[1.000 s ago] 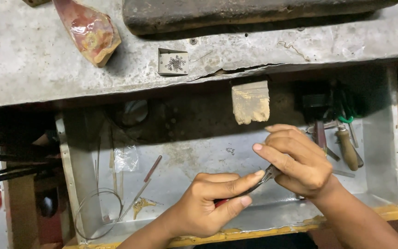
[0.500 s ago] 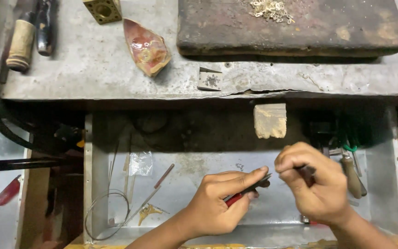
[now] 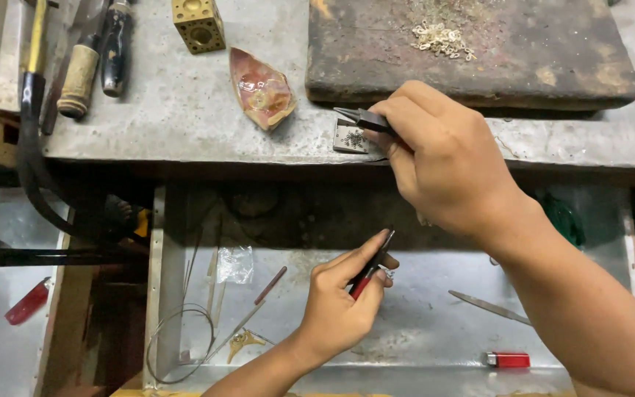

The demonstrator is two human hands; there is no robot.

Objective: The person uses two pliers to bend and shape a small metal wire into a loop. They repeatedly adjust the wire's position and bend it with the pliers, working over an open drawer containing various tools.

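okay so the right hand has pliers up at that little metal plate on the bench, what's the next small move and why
Probably lower the plier tips in the right hand onto the tiny pieces on the small metal plate and pinch one. The tips hover just above the plate, while the left hand waits over the drawer with red-handled pliers.

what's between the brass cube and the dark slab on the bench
In the head view, a reddish shard-shaped dish lies on the bench between the brass cube and the slab.

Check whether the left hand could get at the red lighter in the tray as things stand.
Probably yes. The left hand is over the metal tray, and the red lighter lies bare on its floor, nothing between them. But that hand already grips red-handled pliers, so its fingers aren't free.
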